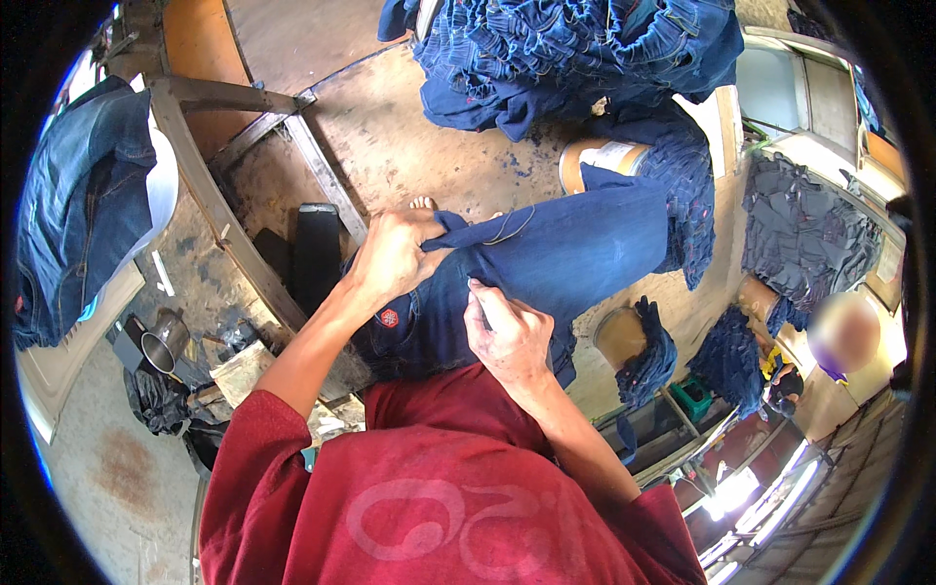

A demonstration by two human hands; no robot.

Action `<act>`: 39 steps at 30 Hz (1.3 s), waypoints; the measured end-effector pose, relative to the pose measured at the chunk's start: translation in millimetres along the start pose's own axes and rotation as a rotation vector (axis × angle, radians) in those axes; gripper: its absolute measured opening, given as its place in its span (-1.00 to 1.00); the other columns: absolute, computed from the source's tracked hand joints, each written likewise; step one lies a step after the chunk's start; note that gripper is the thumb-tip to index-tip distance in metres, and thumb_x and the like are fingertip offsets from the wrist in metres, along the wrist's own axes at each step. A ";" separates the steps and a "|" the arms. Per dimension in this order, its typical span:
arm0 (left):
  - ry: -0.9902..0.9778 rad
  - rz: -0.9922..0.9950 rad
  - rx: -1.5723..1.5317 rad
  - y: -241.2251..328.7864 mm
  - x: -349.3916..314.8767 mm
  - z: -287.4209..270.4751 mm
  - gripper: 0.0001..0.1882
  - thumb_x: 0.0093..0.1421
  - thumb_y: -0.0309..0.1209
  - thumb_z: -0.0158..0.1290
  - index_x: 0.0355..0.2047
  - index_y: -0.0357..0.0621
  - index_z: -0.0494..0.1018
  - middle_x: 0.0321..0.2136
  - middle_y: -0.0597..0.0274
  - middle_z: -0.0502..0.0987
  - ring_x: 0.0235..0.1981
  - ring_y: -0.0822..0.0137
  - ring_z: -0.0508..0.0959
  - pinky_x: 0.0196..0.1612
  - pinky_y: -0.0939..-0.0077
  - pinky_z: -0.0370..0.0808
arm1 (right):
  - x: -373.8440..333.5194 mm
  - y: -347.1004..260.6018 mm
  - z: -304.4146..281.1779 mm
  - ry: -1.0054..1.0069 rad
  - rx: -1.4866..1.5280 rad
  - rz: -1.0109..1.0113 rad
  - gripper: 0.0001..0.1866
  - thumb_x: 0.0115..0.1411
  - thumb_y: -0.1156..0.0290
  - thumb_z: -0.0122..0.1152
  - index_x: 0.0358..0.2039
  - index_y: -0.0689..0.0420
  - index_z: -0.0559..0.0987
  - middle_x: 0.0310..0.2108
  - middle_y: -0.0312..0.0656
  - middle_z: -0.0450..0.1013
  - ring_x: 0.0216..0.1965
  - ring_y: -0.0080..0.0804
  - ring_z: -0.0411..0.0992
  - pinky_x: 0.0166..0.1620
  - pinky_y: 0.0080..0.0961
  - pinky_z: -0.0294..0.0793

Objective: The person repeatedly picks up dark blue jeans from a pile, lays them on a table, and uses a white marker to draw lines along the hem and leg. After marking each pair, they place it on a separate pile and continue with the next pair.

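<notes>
A pair of dark blue jeans (585, 234) stretches across my lap, one leg reaching out to the right. My left hand (395, 255) is closed on a folded edge of the denim, lifting it a little. A thin loose thread loops over the cloth beside that fold. Just below, my right hand (512, 339) is pinched together close against the denim; whatever its fingertips hold is too small or hidden to make out. A small red patch (388, 318) shows on the jeans near my left wrist.
A large heap of jeans (585, 58) lies ahead. More denim hangs at the left (88, 205). Round drum-like stools (620, 336) and a grey garment pile (809, 219) stand to the right, near another person. A metal mug (164, 341) sits at left beside a wooden frame (219, 224).
</notes>
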State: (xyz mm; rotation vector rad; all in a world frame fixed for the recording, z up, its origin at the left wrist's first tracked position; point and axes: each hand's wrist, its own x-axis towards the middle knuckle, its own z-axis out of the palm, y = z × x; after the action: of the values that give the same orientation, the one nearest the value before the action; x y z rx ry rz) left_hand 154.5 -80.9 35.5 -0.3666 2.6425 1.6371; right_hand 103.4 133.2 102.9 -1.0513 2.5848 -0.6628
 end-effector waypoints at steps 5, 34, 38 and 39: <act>-0.004 -0.007 -0.011 -0.4 -0.2 0.1 -0.81 0.06 -0.52 0.44 -0.31 -0.28 0.71 -0.44 -0.04 0.60 -0.39 -0.16 0.66 -0.35 0.12 0.57 | 6.0 3.9 6.0 0.012 -0.023 -0.015 -0.82 0.22 0.47 0.43 -0.15 0.02 0.74 -0.60 -0.25 0.58 -0.64 -0.30 0.57 -0.55 -0.34 0.54; 0.029 -0.036 0.038 4.0 0.8 3.0 -0.84 0.06 -0.47 0.45 -0.38 -0.25 0.72 -0.48 0.02 0.59 -0.45 -0.12 0.65 -0.39 0.12 0.56 | 4.7 8.9 2.3 0.059 0.048 0.001 -0.84 0.26 0.45 0.39 -0.14 0.03 0.73 -0.60 -0.23 0.58 -0.63 -0.28 0.59 -0.54 -0.32 0.57; 0.023 -0.061 0.019 6.8 1.6 2.7 -0.85 0.07 -0.46 0.45 -0.37 -0.25 0.72 -0.48 0.02 0.59 -0.46 -0.12 0.65 -0.39 0.11 0.55 | 5.9 10.6 3.0 -0.017 -0.037 -0.021 -0.84 0.26 0.46 0.40 -0.14 0.04 0.73 -0.62 -0.23 0.57 -0.64 -0.29 0.59 -0.54 -0.33 0.56; 0.032 -0.060 0.002 7.6 2.3 2.8 -0.85 0.07 -0.46 0.44 -0.37 -0.25 0.73 -0.48 0.02 0.59 -0.46 -0.12 0.65 -0.39 0.11 0.55 | 4.1 10.8 1.1 -0.003 -0.006 -0.012 -0.83 0.23 0.52 0.41 -0.15 0.08 0.73 -0.56 -0.20 0.60 -0.61 -0.28 0.61 -0.52 -0.35 0.57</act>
State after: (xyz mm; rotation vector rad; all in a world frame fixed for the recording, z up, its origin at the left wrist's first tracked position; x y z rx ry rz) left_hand 150.4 -75.6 40.6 -0.4702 2.6282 1.6244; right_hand 94.6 136.8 96.2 -1.0698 2.5814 -0.6570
